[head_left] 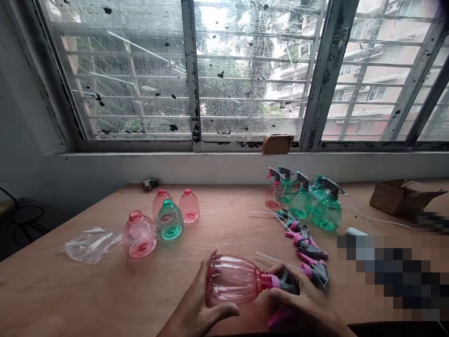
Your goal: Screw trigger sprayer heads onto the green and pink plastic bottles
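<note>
A clear pink bottle (233, 280) lies sideways between my hands, its neck pointing right. Around its base, my left hand (205, 299) has its fingers and thumb wrapped. At the neck, my right hand (298, 292) grips a grey and pink spray head (285, 282) whose pink collar meets the bottle's threaded mouth; how far it is screwed on I cannot tell. Part of a pink trigger (280, 317) shows beneath my right hand. Several loose spray heads (308, 248) with thin clear tubes lie in a row just beyond that hand.
Open-topped pink bottles (139, 234) and a green bottle (170, 220) stand at the left, beside a clear plastic bag (91, 245). Bottles with spray heads fitted, such as a green one (327, 213), stand at the back right. A cardboard box (403, 196) and a blurred patch lie farther right.
</note>
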A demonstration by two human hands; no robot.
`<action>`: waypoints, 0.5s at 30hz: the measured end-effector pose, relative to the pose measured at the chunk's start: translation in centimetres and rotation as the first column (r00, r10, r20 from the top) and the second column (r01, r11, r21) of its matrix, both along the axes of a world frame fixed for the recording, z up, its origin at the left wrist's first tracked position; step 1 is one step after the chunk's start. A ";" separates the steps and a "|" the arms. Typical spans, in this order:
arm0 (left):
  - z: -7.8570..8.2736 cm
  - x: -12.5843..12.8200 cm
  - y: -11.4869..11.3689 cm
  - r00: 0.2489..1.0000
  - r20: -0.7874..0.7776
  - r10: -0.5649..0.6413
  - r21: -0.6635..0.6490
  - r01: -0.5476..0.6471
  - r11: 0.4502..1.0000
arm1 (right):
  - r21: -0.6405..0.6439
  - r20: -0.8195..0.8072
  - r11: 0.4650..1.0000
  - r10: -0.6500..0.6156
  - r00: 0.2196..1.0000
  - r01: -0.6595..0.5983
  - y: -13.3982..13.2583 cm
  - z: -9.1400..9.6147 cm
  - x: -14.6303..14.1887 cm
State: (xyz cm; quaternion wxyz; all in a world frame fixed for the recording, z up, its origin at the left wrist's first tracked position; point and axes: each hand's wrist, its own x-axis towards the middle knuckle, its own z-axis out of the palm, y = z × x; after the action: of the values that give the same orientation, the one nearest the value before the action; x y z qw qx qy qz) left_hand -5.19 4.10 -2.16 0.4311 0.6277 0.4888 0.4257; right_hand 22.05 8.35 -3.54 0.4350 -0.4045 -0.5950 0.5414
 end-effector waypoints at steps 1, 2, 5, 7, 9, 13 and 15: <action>0.0 0.0 0.0 1.000 -0.007 0.007 0.018 -0.007 1.000 | 0.004 -0.003 1.000 -0.005 1.000 0.005 0.0 0.1 -0.1; 0.0 0.0 0.0 1.000 -0.012 0.017 0.042 -0.017 0.999 | 0.014 -0.010 1.000 -0.007 1.000 0.007 0.0 0.1 -0.2; -0.2 -0.1 0.1 0.999 -0.031 0.027 0.117 -0.023 0.993 | 0.029 -0.036 0.999 -0.016 0.999 0.017 -0.1 0.1 -0.5; -0.5 -0.3 0.2 1.000 -0.023 0.012 0.123 -0.009 0.992 | 0.027 -0.036 0.999 -0.024 0.999 0.025 -0.1 -0.1 -0.6; -0.9 -0.5 0.2 1.000 0.017 -0.007 0.093 0.006 0.996 | 0.036 -0.021 0.998 -0.055 0.998 0.056 -0.1 -0.3 -0.7; -1.1 -0.9 0.3 0.995 0.096 0.008 0.027 -0.011 1.000 | 0.092 0.042 0.988 -0.128 0.991 0.124 -0.3 -0.4 -0.8; -1.0 -0.9 0.3 0.998 0.065 0.021 0.008 -0.022 1.000 | 0.083 0.062 0.989 -0.124 0.990 0.119 -0.5 -0.3 -0.9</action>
State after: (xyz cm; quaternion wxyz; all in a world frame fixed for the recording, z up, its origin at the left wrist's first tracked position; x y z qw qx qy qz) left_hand -6.05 4.37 -3.13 0.4394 0.6102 0.4792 0.4528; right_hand 21.15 7.88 -3.84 0.4629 -0.4403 -0.6044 0.4760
